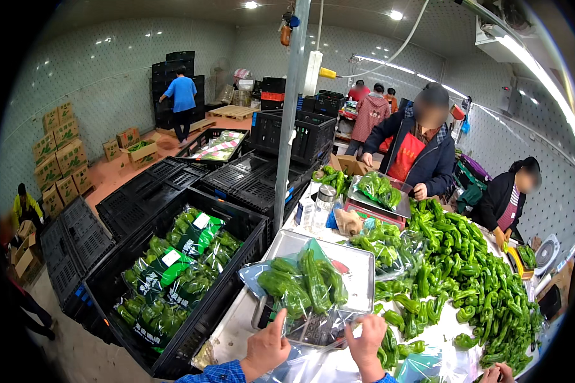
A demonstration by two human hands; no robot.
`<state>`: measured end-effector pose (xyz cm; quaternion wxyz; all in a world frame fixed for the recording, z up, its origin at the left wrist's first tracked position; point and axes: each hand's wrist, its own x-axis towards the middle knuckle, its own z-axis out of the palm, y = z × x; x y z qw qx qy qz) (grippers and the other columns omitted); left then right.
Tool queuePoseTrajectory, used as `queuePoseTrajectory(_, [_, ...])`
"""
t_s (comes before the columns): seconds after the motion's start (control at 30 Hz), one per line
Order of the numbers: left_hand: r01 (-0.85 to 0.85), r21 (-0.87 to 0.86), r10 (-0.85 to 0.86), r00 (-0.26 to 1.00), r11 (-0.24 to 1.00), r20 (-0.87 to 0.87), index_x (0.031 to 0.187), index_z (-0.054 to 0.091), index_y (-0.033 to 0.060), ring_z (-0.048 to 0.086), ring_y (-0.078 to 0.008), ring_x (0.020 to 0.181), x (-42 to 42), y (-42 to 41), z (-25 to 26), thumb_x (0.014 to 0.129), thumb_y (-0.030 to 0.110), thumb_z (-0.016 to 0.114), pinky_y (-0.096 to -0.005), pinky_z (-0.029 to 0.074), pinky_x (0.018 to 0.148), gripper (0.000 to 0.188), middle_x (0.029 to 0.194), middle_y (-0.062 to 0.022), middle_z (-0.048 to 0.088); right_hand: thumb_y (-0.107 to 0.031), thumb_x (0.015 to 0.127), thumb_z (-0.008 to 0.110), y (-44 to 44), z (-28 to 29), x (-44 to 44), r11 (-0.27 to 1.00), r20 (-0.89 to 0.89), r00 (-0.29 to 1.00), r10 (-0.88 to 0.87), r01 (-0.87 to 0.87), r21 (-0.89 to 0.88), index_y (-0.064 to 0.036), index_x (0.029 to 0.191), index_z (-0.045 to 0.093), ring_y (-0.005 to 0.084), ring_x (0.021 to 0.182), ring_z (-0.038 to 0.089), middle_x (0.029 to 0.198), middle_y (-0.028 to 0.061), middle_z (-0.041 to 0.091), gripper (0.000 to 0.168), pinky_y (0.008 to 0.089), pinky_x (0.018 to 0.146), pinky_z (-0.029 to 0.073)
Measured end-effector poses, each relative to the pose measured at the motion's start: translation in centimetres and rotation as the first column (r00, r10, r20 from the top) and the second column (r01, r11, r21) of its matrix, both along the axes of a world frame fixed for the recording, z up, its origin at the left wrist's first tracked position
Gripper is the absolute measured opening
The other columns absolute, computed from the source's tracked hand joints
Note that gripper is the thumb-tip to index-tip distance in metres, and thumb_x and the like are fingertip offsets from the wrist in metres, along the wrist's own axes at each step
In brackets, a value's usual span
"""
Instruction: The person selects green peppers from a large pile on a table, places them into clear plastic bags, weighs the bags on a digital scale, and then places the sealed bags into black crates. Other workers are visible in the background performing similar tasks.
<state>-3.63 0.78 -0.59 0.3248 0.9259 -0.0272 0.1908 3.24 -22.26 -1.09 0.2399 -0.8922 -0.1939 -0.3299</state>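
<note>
A clear plastic bag of green peppers (311, 282) rests on the metal pan of a weighing scale (357, 263). My left hand (267, 345) pinches the bag's edge at its lower left, index finger pointing up. My right hand (367, 341) grips the film at the lower right between thumb and fingers. The bag's mouth is spread between both hands, over the scale's keypad. More flat plastic bags (302, 366) lie on the table beneath my wrists. To the right is a large heap of loose green peppers (488, 287).
A black crate (263, 230) holding bagged peppers stands at left, beside folded crates (148, 196). A metal post (287, 124) rises behind the scale. Across the table, a person in a red apron (405, 155) stands at a second scale (402, 203). Another person's hands (498, 372) show at lower right.
</note>
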Motion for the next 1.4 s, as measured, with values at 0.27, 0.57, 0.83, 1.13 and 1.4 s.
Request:
queuePoseTrajectory(0.27, [0.023,-0.515,-0.176,0.952,0.857,-0.250,0.140,0.022,0.0033,0.060,-0.0182,0.057,-0.3,1.3,-4.0,0.086,0.018,0.055,-0.0320,0.048,0.055,0.066,0.072,-0.0078,0.062,-0.017,0.079,0.062,-2.2,-1.8,4.4,0.984,-0.318,0.934,-0.160,0.123,-0.133,-0.008,0.093,0.056,0.0321,0.074,0.060,0.077,0.0145,0.062,0.018,0.0443,0.069,0.044])
queuePoseTrajectory(0.57, [0.177,-0.818,-0.088,0.984,0.547,0.154,0.104,0.061,0.0013,0.042,0.0005,0.055,3.2,5.8,13.4,0.093,0.008,0.047,-0.0186,0.034,0.048,0.019,0.062,0.0069,0.050,-0.004,0.088,0.051,1.0,13.9,1.7,0.870,0.102,0.971,0.216,-0.239,0.432,0.000,0.084,0.053,0.0132,0.049,0.046,0.059,0.0082,0.049,0.007,0.0277,0.047,0.037])
queuePoseTrajectory(0.83, [0.218,-0.774,-0.285,0.957,0.594,0.051,0.097,0.059,0.0022,0.041,0.0001,0.051,3.1,6.7,17.8,0.093,0.008,0.046,-0.0178,0.032,0.045,0.015,0.063,0.0050,0.051,-0.016,0.092,0.051,-0.2,18.6,0.9,0.572,-0.201,0.836,0.511,-0.157,0.805,-0.005,0.077,0.051,0.0019,0.048,0.038,0.056,-0.0049,0.043,0.019,0.0187,0.043,0.030])
queuePoseTrajectory(1.13, [0.378,-0.419,-0.127,0.848,0.826,0.515,0.096,0.063,0.0040,0.036,0.0009,0.048,11.3,4.6,18.5,0.093,0.008,0.050,-0.0190,0.027,0.042,0.013,0.059,0.0072,0.047,-0.013,0.091,0.053,-0.8,19.2,10.4,0.784,0.130,0.975,0.179,-0.222,0.580,0.000,0.078,0.052,0.0097,0.059,0.040,0.062,0.0027,0.045,0.018,0.0263,0.055,0.036])
queuePoseTrajectory(1.4, [0.111,-0.253,-0.059,0.977,0.961,0.204,0.096,0.063,0.0099,0.059,-0.0372,0.065,10.6,4.9,5.9,0.089,0.019,0.052,-0.0415,0.045,0.054,0.016,0.069,-0.0153,0.061,-0.012,0.088,0.056,-1.8,6.7,9.1,0.887,-0.036,0.997,0.067,-0.043,0.459,0.000,0.082,0.057,0.0224,0.055,0.051,0.065,0.0180,0.054,0.013,0.0327,0.054,0.042])
